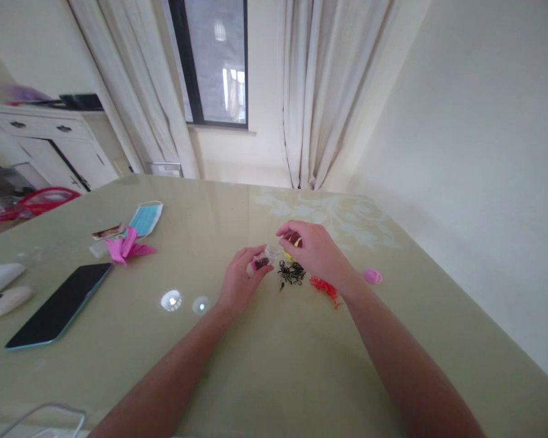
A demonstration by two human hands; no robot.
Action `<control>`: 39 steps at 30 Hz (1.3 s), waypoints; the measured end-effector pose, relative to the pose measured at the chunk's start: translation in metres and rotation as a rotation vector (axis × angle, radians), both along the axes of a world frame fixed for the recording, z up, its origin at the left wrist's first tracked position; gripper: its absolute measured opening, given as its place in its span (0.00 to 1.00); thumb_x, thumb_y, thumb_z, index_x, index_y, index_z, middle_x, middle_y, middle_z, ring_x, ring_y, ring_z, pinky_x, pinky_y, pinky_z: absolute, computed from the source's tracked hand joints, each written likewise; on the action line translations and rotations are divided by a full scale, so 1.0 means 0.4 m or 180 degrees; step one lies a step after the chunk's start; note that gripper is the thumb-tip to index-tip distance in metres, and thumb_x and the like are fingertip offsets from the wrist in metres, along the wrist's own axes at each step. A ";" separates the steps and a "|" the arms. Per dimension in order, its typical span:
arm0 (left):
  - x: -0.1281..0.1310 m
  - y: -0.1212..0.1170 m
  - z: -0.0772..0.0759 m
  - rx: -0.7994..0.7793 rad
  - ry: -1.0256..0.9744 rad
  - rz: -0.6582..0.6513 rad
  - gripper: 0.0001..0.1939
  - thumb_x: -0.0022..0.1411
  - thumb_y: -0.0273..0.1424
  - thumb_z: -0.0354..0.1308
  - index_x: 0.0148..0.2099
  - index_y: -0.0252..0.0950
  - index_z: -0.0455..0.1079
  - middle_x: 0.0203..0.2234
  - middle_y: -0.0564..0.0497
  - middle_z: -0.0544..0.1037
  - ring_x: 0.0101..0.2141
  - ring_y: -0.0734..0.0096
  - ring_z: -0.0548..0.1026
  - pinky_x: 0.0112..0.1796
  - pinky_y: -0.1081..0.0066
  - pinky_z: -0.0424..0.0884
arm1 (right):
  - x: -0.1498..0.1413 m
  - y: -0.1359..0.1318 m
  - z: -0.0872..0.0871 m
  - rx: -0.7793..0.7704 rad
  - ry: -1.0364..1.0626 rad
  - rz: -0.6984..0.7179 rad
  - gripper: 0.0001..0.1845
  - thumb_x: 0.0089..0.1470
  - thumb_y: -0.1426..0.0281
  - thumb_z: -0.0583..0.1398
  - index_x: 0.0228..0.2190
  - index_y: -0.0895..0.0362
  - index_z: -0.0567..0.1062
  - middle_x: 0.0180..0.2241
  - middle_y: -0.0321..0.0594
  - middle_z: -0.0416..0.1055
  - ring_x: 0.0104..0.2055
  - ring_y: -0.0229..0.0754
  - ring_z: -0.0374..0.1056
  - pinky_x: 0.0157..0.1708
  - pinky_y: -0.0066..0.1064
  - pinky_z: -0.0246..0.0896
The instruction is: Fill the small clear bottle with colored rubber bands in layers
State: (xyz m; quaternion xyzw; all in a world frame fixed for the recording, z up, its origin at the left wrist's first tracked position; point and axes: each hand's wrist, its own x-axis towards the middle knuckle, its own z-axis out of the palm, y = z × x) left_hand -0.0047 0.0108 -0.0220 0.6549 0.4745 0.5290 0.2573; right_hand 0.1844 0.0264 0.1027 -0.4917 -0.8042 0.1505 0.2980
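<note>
My left hand (pixel 243 277) grips a small clear container (pixel 271 254), tilted on its side, with dark bits and some pink showing inside. Just right of its mouth is my right hand (pixel 313 246), fingers curled and thumb drawn in towards them; anything pinched there is too small to make out. Below the right hand lies a loose pile of small black bands (pixel 291 273). Partly hidden under that hand are yellow bands (pixel 290 254). A red bunch of bands (pixel 325 288) rests beside the right wrist. Farther right sits a small pink round piece (pixel 372 276), possibly a lid.
To the left, a dark-screened tablet (pixel 60 305), a pink folded paper shape (pixel 128 245) and a blue face mask (pixel 145 218) lie on the glossy table (pixel 256 377). A white mouse (pixel 7 302) is at the left edge. The wall (pixel 493 182) borders the table's right side.
</note>
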 end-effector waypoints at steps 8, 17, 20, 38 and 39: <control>-0.008 0.011 -0.010 -0.0193 -0.0366 0.0092 0.20 0.63 0.37 0.69 0.55 0.39 0.74 0.46 0.46 0.84 0.47 0.59 0.82 0.54 0.53 0.79 | 0.014 0.023 -0.067 -0.0591 -0.1973 -0.0163 0.07 0.61 0.69 0.67 0.41 0.56 0.84 0.41 0.48 0.83 0.43 0.51 0.79 0.39 0.34 0.67; -0.011 0.015 -0.017 0.0008 0.0052 0.0219 0.19 0.64 0.36 0.68 0.55 0.39 0.72 0.46 0.47 0.83 0.45 0.61 0.83 0.50 0.56 0.81 | -0.014 0.029 -0.148 -0.0678 -0.2207 0.0022 0.11 0.62 0.68 0.66 0.45 0.58 0.83 0.47 0.53 0.82 0.50 0.53 0.78 0.43 0.34 0.68; -0.013 0.013 -0.019 0.0072 0.0198 0.0211 0.19 0.65 0.36 0.68 0.56 0.39 0.72 0.47 0.46 0.83 0.45 0.61 0.82 0.50 0.56 0.81 | -0.018 0.028 -0.153 -0.0710 -0.2157 0.0104 0.10 0.61 0.73 0.64 0.43 0.56 0.84 0.44 0.50 0.83 0.46 0.51 0.79 0.41 0.32 0.68; -0.023 -0.001 -0.008 0.0878 0.1313 0.0490 0.18 0.68 0.36 0.66 0.58 0.41 0.74 0.46 0.47 0.81 0.47 0.59 0.79 0.49 0.61 0.76 | 0.044 0.029 -0.028 -0.0417 0.0840 0.0664 0.06 0.59 0.69 0.67 0.36 0.57 0.85 0.30 0.37 0.83 0.31 0.39 0.76 0.35 0.29 0.69; -0.022 -0.002 -0.009 0.0907 0.1310 0.0489 0.18 0.68 0.36 0.66 0.58 0.41 0.74 0.46 0.47 0.81 0.47 0.59 0.78 0.49 0.61 0.76 | 0.034 0.022 -0.025 -0.0343 0.0762 0.0647 0.05 0.59 0.70 0.67 0.35 0.57 0.85 0.30 0.37 0.83 0.31 0.39 0.76 0.35 0.29 0.69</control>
